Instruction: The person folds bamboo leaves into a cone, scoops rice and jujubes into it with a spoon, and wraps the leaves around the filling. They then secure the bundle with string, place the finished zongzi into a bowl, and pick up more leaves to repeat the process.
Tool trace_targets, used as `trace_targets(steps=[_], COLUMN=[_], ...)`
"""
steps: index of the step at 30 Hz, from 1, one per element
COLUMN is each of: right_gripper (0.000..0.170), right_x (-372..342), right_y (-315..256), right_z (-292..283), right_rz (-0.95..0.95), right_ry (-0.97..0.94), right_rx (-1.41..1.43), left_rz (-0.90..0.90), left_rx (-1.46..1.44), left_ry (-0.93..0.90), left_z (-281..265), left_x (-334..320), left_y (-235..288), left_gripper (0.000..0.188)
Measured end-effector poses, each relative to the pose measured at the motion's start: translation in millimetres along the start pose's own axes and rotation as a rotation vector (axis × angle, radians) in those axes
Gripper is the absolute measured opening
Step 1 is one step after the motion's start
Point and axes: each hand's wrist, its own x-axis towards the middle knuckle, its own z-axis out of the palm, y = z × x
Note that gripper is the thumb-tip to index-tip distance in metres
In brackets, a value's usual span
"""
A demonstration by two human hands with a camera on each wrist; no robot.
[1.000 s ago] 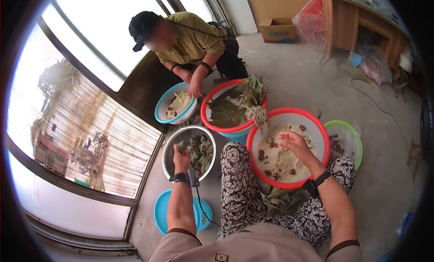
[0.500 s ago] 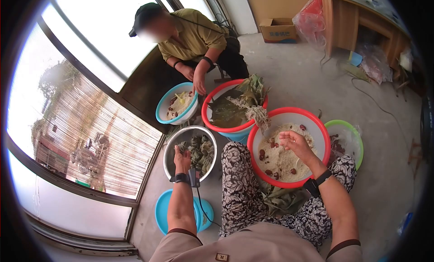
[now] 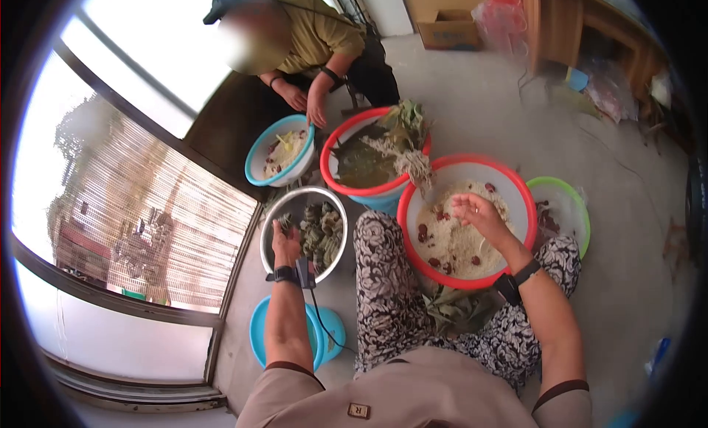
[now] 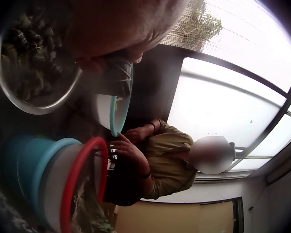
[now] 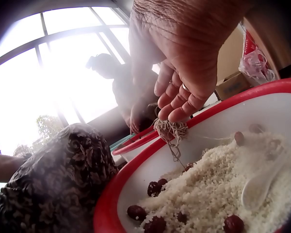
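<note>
My left hand (image 3: 285, 245) holds a leaf-wrapped rice dumpling (image 4: 111, 80) over the left side of the metal basin (image 3: 344, 215). Several more dark green wrapped dumplings (image 3: 322, 232) lie heaped in that basin. In the right wrist view my right hand (image 5: 189, 58) hangs above the rice with fingers loosely bent and nothing in them. Below it is the red-rimmed basin (image 3: 528, 240) of white rice (image 5: 203, 189) with dark red dates (image 5: 155, 224) and a white spoon (image 5: 257, 187). A bundle of strings (image 5: 170, 131) shows just past my fingertips.
Another person (image 3: 317, 40) sits across, hands by a blue-rimmed bowl (image 3: 254, 166) of rice. Soaking leaves (image 3: 365, 162) fill a second red-rimmed basin (image 3: 330, 175). A green-rimmed basin (image 3: 588, 229) stands right, a blue bucket (image 3: 259, 332) left, loose leaves (image 3: 461, 310) between my legs.
The head view has tilted, so the scene sits higher. My left hand has shifted slightly left over the metal basin with the dumpling. My right hand has stayed above the rice.
</note>
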Motion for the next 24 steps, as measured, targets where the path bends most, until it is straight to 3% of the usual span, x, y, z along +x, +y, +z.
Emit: trace_targets(steps=[4, 6, 8, 9, 12, 13, 15, 16, 17, 20, 24], right_gripper=[0.045, 0.045, 0.042, 0.042, 0.042, 0.043, 0.042, 0.041, 0.039, 0.036, 0.037], right_x=[3, 0, 1, 3, 3, 4, 7, 6, 6, 11, 15], right_y=[3, 0, -2, 1, -5, -4, -2, -1, -1, -5, -5], right_z=[-5, -4, -6, -7, -9, -12, -15, -18, -22, -36, -59], right_rz=[-0.018, 0.006, -0.013, -0.019, -0.034, -0.031, -0.011, -0.006, -0.002, -0.010, -0.008], right_ry=[-0.016, -0.010, -0.023, -0.018, 0.025, 0.028, 0.073, 0.109, 0.123, 0.160, 0.251], right_rx=[-0.022, -0.042, -0.089, -0.082, -0.038, -0.014, 0.080, 0.176, 0.255, 0.494, 0.683], left_rz=[0.003, 0.008, -0.071, -0.114, -0.135, -0.108, -0.140, -0.188, -0.117, -0.084, -0.295], left_rx=[-0.020, -0.146, -0.216, -0.142, -0.074, -0.071, -0.128, -0.134, -0.094, -0.041, -0.101], left_ry=[-0.103, -0.033, -0.125, -0.253, -0.234, -0.187, -0.345, -0.525, -0.641, -0.734, -0.919], left_z=[-19, -4, -5, -28, 3, 40, 55, 70, 87, 157, 217], left_x=[48, 44, 49, 92, 54, -2, 13, 1, -6, -77, -141], left_y=[12, 19, 21, 17, 15, 16, 15, 17, 15, 10, -37], left_gripper=[0.044, 0.053, 0.062, 0.068, 0.070, 0.069, 0.037, 0.026, 0.025, 0.044, 0.037])
